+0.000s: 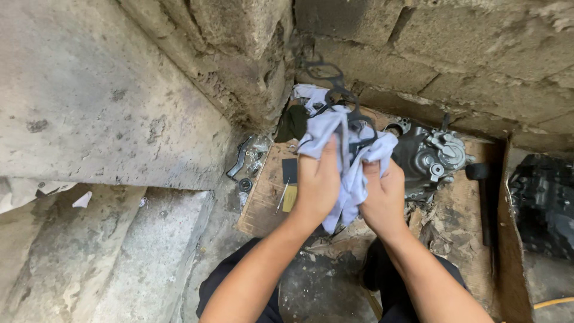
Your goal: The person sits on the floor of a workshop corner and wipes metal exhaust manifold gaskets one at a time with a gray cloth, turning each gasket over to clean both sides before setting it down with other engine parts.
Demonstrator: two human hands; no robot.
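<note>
A: Item one, the hands?

B: Left hand point(317, 182) and right hand point(382, 194), both closed on a pale grey-white cloth point(350, 158), bunched between them above the person's lap. A thin dark gasket point(335, 81), looped and irregular, rises from the cloth; which hand pinches it, I cannot tell.

A: Item two, surroundings?

B: Grey metal engine part point(433, 158), just right of the cloth, on a worn cardboard sheet point(460, 221) laid on the floor. Small black and yellow pieces point(289, 182) near the left hand. Bag of metal fittings point(254, 152) at the cardboard's left edge. Rough block wall point(454, 54) behind; concrete steps point(119, 239) to the left.
</note>
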